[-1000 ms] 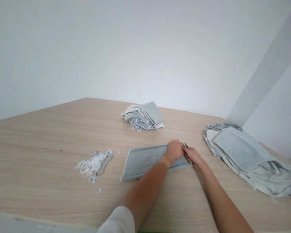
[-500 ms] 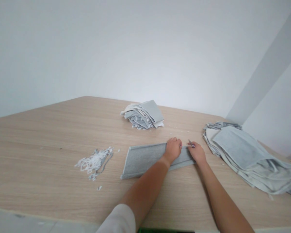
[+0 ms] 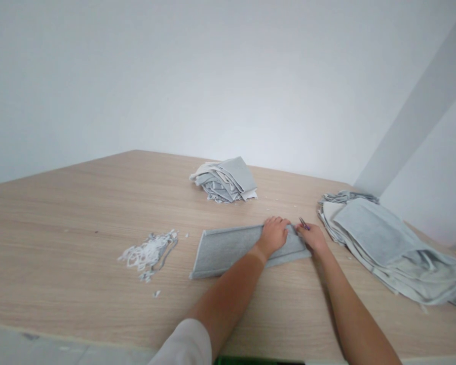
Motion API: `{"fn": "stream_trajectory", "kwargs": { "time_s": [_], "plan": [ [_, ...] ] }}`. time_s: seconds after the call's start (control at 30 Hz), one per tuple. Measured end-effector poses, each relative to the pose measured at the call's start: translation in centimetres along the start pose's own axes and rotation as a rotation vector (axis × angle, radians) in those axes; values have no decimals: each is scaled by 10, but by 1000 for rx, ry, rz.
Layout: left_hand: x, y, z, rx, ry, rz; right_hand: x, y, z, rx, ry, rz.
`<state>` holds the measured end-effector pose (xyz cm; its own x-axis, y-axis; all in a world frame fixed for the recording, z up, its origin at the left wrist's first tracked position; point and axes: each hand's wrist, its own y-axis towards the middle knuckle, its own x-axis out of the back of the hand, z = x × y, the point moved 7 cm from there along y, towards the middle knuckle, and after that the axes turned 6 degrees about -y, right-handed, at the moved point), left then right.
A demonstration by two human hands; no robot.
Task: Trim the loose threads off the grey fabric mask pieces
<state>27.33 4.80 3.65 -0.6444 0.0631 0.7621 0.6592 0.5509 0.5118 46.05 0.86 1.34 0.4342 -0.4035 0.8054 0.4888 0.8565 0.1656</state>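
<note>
A long grey fabric piece with seamed edges lies flat on the table under my hands. My left hand is on its right half, fingers bent over the far edge and holding it down. Close by, at the fabric's right end, my right hand is closed round small thread snips. Two thin metal points and a bit of purple stick out past the fingers, pointing away from me. The right fingertips touch the fabric's far right corner; what they pinch there is too small to make out.
Left of the fabric lies a heap of white and grey thread scraps, with loose bits around it. A pile of folded grey and cream fabric pieces sits farther back. More fabric pieces are stacked along the right side. A white wall stands behind the table.
Both hands have shifted slightly right along the fabric's far edge. My left fingers have straightened a little, and the snips' points now show more clearly apart.
</note>
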Motion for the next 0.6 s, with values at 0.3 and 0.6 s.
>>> {"fn": "stream_trajectory", "kwargs": {
  "time_s": [0.3, 0.6],
  "plan": [
    [4, 7, 11, 89, -119, -40, 6, -4, 24, 130, 169, -10],
    [-13, 12, 31, 222, -338, 43, -5, -2, 18, 168, 288, 28]
  ]
}}
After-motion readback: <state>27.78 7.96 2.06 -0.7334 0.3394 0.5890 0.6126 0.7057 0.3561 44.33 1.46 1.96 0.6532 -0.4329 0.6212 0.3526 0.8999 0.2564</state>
